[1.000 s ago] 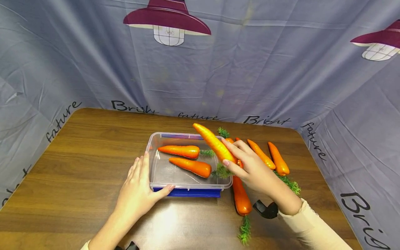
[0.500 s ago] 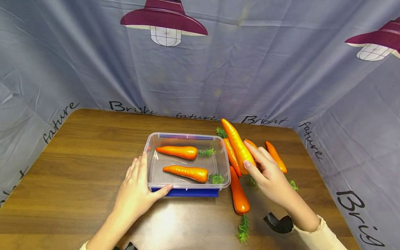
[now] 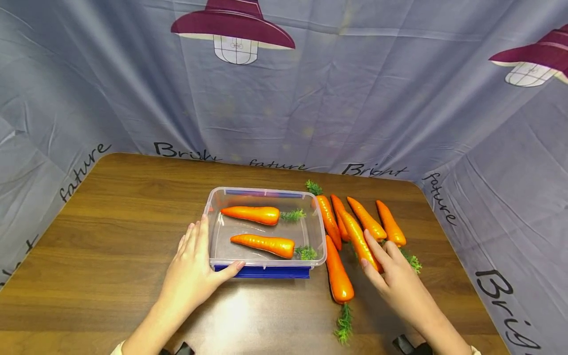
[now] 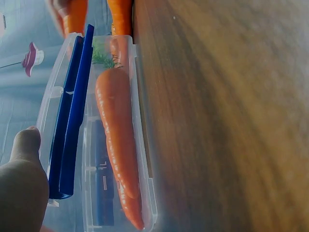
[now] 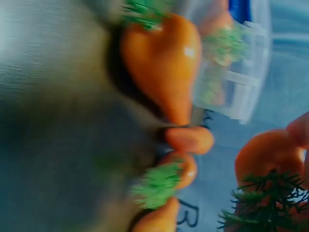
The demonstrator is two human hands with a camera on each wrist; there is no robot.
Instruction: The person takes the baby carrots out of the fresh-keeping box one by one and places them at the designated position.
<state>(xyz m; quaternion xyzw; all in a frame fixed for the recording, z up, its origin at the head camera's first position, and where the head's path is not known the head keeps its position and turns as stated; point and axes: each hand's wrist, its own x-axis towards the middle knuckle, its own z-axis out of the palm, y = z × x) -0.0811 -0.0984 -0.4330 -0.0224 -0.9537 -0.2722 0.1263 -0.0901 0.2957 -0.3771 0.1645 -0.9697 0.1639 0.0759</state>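
Observation:
A clear plastic box (image 3: 266, 263) with a blue front latch (image 3: 263, 272) holds two carrots, one at the back (image 3: 250, 215) and one nearer the front (image 3: 264, 245). My left hand (image 3: 192, 271) rests at its front left corner, fingers straight along the side and thumb on the front rim. To the right of the box, my right hand (image 3: 395, 276) grips a carrot (image 3: 355, 236) near its thick end, between thumb and fingers. Its green top (image 5: 270, 198) hangs below the hand in the right wrist view. Whether this carrot touches the table cannot be seen.
Several carrots lie right of the box: one (image 3: 340, 278) near the front, one (image 3: 328, 217) beside the box wall, others (image 3: 366, 218) farther right. The wooden table (image 3: 120, 236) ends at a grey-blue curtain (image 3: 306, 113) behind and at the sides.
My right hand has carried its carrot from above the box to the right, down among the table carrots. The front carrot in the box has shifted slightly forward. My left hand stays put.

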